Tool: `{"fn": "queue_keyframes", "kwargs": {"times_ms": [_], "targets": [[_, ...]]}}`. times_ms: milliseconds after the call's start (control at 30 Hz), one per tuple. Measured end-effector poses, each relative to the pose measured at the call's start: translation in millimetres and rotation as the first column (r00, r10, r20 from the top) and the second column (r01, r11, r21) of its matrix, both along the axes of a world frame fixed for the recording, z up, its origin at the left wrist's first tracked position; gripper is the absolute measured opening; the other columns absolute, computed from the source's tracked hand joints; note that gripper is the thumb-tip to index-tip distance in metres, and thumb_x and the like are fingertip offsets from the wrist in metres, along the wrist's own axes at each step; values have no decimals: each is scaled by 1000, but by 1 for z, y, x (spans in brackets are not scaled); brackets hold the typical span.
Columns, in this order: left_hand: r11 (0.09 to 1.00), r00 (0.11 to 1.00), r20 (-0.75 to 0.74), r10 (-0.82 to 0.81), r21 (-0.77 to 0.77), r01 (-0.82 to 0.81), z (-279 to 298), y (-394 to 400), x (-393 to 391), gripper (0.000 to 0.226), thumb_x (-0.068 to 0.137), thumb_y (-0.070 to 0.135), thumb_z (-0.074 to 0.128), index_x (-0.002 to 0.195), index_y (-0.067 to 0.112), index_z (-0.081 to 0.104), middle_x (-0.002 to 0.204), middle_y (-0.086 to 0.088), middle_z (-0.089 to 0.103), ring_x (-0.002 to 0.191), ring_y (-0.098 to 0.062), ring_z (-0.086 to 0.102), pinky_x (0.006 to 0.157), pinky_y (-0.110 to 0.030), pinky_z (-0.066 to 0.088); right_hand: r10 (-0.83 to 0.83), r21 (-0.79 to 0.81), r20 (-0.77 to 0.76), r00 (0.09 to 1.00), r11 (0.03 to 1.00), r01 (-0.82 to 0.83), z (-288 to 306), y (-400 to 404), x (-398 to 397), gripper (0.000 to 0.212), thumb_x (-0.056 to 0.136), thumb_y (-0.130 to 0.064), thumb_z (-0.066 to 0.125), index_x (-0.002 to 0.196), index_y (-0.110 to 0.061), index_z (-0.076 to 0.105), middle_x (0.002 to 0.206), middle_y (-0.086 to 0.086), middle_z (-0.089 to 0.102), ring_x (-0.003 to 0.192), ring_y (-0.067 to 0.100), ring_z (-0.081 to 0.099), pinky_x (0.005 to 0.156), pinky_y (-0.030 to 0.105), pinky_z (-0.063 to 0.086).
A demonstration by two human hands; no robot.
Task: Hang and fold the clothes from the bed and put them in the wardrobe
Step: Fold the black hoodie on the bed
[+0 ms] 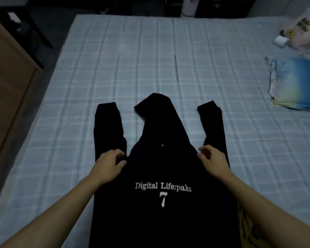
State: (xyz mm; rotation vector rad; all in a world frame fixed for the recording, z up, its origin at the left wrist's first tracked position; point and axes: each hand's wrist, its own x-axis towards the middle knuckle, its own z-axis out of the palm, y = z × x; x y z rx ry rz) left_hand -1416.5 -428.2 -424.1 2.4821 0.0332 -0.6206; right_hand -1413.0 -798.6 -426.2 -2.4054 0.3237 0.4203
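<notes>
Across the lower middle of the frame, a black hoodie [161,176] is lying flat on the bed [150,68], sleeves pointing up. Left hand [108,164] and right hand [213,161] are each pinching a shoulder with curled fingers.

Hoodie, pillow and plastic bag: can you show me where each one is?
hoodie [164,176], head view, on the chest above the white lettering.
pillow [297,83], head view, on the middle of its blue and yellow cover.
plastic bag [301,31], head view, on its pale printed side.
</notes>
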Motion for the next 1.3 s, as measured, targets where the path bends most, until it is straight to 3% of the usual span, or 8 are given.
{"fn": "queue_keyframes", "kwargs": {"times_ms": [333,467,567,633,833,967,1167,1300], "targets": [[951,967,-104,233,-182,-249,-91,-23,155,36,94,24,65,127,11,62,105,-1,66,98,-16,62,89,-26,44,-23,43,-36,999,999,25,-86,20,151,59,89,-40,67,137,-13,49,128,8,59,115,24,58,98,37,47],[856,886,-263,381,-261,-446,-130,-45,204,62,91,30,70,142,5,47,98,-3,67,105,-31,66,99,-41,51,5,82,-120,993,997,4,-117,29,195,77,85,-46,69,146,-10,39,140,10,52,125,26,53,100,34,42],[664,763,-439,474,-391,-637,-144,-68,230,73,89,26,74,146,1,36,113,-8,66,104,-25,65,89,-36,53,5,176,-182,983,984,28,-131,38,217,82,83,-44,73,147,-8,36,136,10,55,120,25,56,100,35,46],[498,665,-547,509,-443,-745,-143,-82,245,60,87,28,75,137,10,47,88,-2,70,76,-16,67,65,-29,52,3,221,-158,987,975,33,-138,43,227,76,82,-38,76,142,-9,42,129,8,59,115,24,59,99,37,49],[213,501,-621,603,-480,-851,-140,-92,264,55,84,14,77,132,7,52,94,-8,67,62,-17,69,49,-25,53,-40,216,-4,999,976,40,-146,44,242,24,83,-8,72,104,-17,67,93,3,69,89,22,68,86,37,56],[256,617,-509,600,-608,-752,-103,-95,247,35,88,4,67,120,19,61,96,0,71,77,-12,69,52,-20,53,12,299,104,994,953,-43,-130,30,233,27,82,2,67,83,-24,64,88,1,69,85,21,69,82,41,57],[318,762,-294,577,-778,-542,-31,-80,169,28,84,-4,70,106,13,67,100,-3,72,86,-15,72,69,-25,56,99,369,287,953,906,-206,-76,23,190,25,81,6,68,98,-13,71,104,-2,70,97,14,68,84,30,56],[641,851,78,519,-694,-328,7,-69,92,27,78,-1,79,99,13,69,91,1,72,85,-5,69,76,-17,53,185,350,388,903,876,-330,-43,22,147,23,83,4,69,101,-8,73,120,-5,66,109,7,63,83,27,56]]}}
